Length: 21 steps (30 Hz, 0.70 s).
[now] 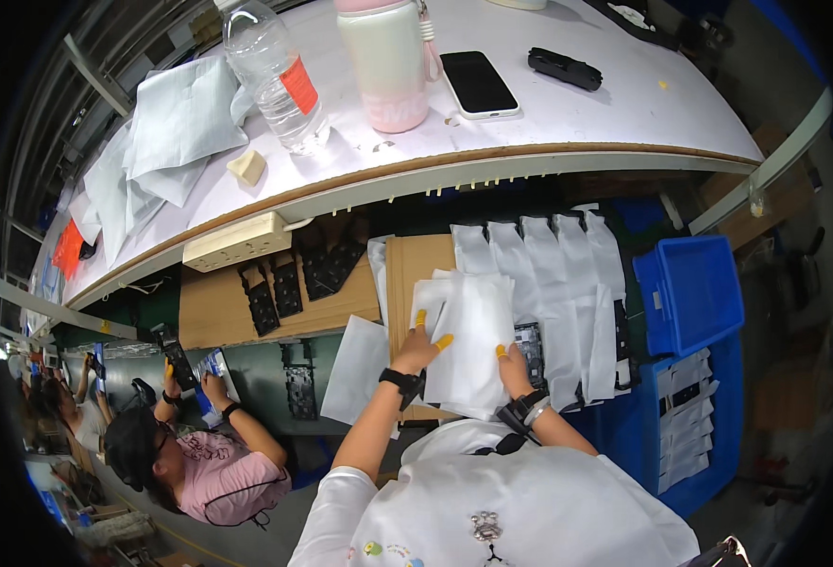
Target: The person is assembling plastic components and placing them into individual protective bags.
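A stack of thin white foam sheets or sleeves (471, 345) is held in front of me, over the brown cardboard (405, 312). Yellow finger covers are on both my hands. My left hand (418, 350) grips the stack's left side, thumb and fingers on it. At its lower right edge, my right hand (515, 371) pinches the sheets. A black plastic part (531, 352) lies just beyond the right hand, partly hidden. To the right is a row of white sleeves (553, 293), with black ends showing. A loose white sheet (355, 369) lies left of the stack.
Black frames (327, 269) lie on cardboard at left, below a power strip (237, 243). Blue bins (690, 293) stand at right. The overhead shelf (530, 123) bears a bottle (280, 85), tumbler (385, 71) and phone (480, 83). A co-worker (218, 463) works at left.
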Tool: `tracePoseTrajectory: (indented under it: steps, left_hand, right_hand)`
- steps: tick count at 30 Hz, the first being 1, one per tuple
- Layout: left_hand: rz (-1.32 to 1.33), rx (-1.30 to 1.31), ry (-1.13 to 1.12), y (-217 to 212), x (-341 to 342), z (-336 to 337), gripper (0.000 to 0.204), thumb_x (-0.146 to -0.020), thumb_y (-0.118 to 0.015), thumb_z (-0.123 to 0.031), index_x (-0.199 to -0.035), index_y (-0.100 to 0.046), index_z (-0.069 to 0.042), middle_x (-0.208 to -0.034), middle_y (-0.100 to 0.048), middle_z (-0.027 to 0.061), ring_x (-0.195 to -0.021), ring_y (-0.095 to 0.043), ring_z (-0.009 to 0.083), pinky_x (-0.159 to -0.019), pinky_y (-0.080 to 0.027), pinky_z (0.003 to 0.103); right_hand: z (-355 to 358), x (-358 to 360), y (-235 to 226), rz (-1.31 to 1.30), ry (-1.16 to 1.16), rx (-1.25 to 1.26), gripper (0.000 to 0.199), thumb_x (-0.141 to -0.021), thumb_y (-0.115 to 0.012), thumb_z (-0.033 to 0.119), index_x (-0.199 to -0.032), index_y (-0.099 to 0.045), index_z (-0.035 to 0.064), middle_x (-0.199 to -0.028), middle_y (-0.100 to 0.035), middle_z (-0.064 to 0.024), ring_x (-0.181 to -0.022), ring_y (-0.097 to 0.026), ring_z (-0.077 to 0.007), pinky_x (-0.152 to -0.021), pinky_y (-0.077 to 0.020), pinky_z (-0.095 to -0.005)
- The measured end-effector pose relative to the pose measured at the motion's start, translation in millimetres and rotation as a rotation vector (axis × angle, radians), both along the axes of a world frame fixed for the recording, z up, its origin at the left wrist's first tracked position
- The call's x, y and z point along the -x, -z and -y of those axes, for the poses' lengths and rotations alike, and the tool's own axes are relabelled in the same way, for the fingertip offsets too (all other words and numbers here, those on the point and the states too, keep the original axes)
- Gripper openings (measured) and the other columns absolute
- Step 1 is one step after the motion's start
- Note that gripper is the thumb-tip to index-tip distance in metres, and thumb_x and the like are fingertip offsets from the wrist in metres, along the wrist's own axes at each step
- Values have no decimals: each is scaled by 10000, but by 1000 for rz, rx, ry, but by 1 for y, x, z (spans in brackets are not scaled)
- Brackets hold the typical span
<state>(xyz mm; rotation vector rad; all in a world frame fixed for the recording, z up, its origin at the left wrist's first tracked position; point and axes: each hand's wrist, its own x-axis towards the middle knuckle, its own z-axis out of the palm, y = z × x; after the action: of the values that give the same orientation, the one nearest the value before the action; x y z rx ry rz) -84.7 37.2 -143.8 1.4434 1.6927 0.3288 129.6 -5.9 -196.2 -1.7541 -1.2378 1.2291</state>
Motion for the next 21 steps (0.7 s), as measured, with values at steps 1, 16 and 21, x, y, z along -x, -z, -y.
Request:
tracePoseTrajectory:
  steps: [1,16,21]
  left_hand:
    - [200,104,-78,-1,9,0,768,-769,-586,-366,-1288,-208,56,-1077,-488,231,-922,-542,326,-757,-450,330]
    - [-209,-933,-147,-87,39,10,175,-664,-521,135,-805,-578,49,-958,-569,102,-753,-571,231,-663,-447,243]
    - [273,-636,-258,-97,25,30,201,-683,-546,140,-864,-568,55,-1009,-554,102,-838,-571,183,-721,-461,263]
  right_hand:
    - [1,-1,-2,-17,76,-25,239,-816,-428,121,-961,-457,-66,-891,-546,-267,-813,-528,-362,-705,-411,-358]
    - [13,-29,10,-197,162,-26,291,-813,-400,73,-1074,-464,-39,-960,-564,-163,-859,-540,-243,-754,-410,-304]
    - [14,-32,19,-109,111,39,282,-821,-414,103,-1053,-464,-47,-948,-563,-182,-863,-539,-267,-759,-408,-312]
